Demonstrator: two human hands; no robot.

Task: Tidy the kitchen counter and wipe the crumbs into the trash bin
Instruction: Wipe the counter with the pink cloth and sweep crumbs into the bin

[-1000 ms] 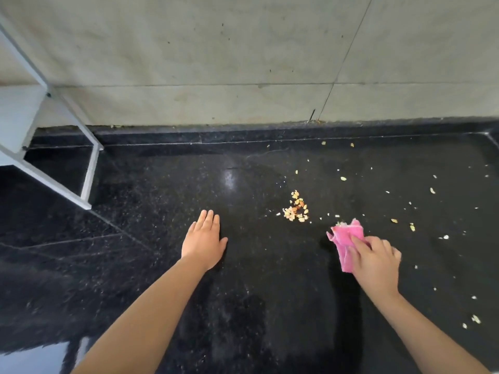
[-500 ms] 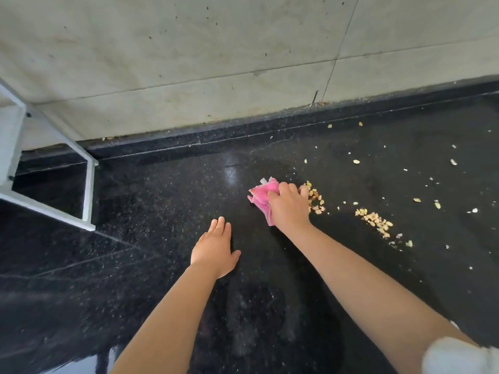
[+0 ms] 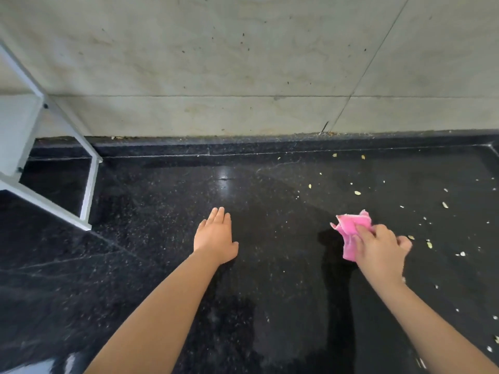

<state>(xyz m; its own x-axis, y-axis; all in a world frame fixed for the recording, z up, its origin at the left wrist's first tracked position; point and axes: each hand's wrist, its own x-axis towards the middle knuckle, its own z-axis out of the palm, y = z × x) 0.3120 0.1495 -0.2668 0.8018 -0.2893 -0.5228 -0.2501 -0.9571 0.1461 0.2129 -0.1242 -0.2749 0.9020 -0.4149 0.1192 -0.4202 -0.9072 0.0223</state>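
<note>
From my head view, my right hand has its grip curled round a crumpled pink cloth, pressing it down on the black granite tabletop at about 3 o'clock from the middle of the frame. My left hand lies flat with fingers straight and together, holding nothing, palm down on the stone near the centre — well apart from the cloth.

The crumbs lie scattered from 1 to 4 o'clock, mostly beyond and to the right of the cloth; a few sit just beside my right thumb, and some sit far back near the dark ledge below the tiled wall.

To do this stroke well, I judge I should reach past the farthest flakes first, keep the cloth flat with even pressure, and draw them into one pile — short overlapping sweeps, since light flakes may skip out from under a bunched edge.

As for containers, no trash bin shows here, nor any bowl or tray. A white metal frame stands at 9 o'clock; I cannot tell what it carries.
</note>
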